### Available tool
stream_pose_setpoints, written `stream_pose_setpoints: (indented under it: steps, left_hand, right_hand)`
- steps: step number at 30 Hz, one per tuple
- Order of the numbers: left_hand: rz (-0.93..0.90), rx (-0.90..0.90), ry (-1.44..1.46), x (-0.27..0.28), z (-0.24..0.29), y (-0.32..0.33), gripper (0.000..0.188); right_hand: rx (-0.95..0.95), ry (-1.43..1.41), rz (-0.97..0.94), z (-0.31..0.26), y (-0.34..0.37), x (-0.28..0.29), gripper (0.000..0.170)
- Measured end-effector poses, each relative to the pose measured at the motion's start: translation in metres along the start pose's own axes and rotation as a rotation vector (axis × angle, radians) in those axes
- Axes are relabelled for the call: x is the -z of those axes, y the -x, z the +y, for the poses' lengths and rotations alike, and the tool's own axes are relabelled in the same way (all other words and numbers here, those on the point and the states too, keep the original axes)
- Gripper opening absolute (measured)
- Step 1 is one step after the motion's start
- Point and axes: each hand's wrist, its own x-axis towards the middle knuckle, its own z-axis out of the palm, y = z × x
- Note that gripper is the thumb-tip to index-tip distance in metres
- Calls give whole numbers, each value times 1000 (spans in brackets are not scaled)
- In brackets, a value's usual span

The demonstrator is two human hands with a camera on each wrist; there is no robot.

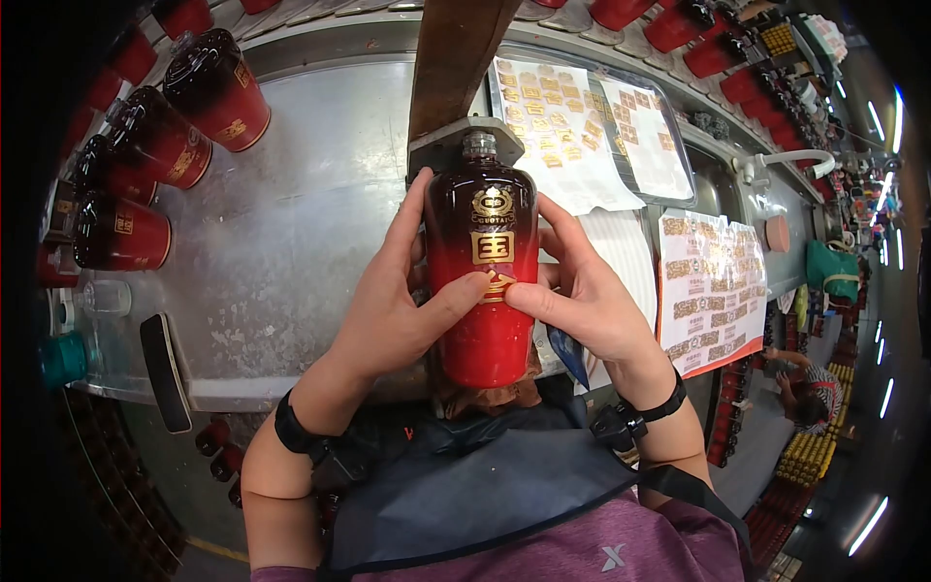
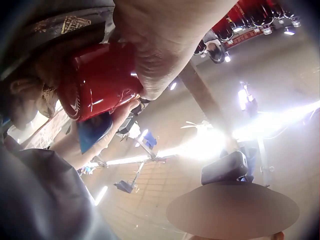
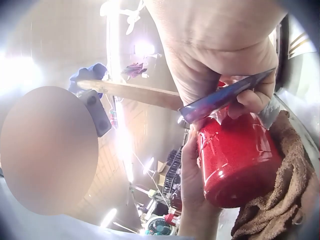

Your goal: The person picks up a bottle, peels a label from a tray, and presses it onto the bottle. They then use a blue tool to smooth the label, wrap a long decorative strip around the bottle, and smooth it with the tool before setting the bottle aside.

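A dark-to-red bottle [image 1: 485, 339] with gold lettering lies between both hands, its glass neck pointing away from the body. The left hand [image 1: 393, 301] grips its left side, thumb on the gold characters. From the right side the right hand [image 1: 592, 296] holds it, thumb tip on the lettering too. A blue-grey blade [image 1: 568, 357] hangs below the right palm; in the right wrist view the blade [image 3: 220, 100] lies across that hand's curled fingers. The bottle's red base [image 3: 240, 170] is beside a brown cloth [image 3: 280, 200]. Fingers behind the bottle are mostly hidden.
Several red bottles [image 1: 218, 92] stand at the left on the metal table [image 1: 291, 223]. A brown post [image 1: 456, 58] with a metal bracket is beyond the bottle neck. Gold label sheets [image 1: 553, 126] and another label sheet [image 1: 713, 291] lie right. A black strip [image 1: 165, 373] sits at the left edge.
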Motion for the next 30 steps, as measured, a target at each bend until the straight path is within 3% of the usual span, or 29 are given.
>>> stream_pose_setpoints:
  steps: [10, 12, 18, 25, 27, 28, 30]
  left_hand:
    - [36, -18, 19, 2, 4, -3, 78]
    - [58, 90, 62, 2, 12, -6, 74]
    - [78, 73, 22, -2, 12, -14, 76]
    - [63, 82, 19, 0, 12, -15, 78]
    - [64, 63, 32, 0, 9, -15, 77]
    - [65, 61, 32, 1, 9, -16, 77]
    - [58, 59, 36, 4, 7, -18, 76]
  right_hand:
    - [-5, -63, -43, 1, -2, 6, 90]
    - [-19, -61, -3, 0, -3, 6, 88]
    - [70, 112, 67, -13, -14, 10, 83]
    - [87, 96, 59, -12, -20, 6, 84]
    - [103, 131, 55, -12, -19, 9, 65]
    - [105, 132, 54, -13, -21, 14, 65]
    - [-2, 21, 67, -17, -28, 28, 46]
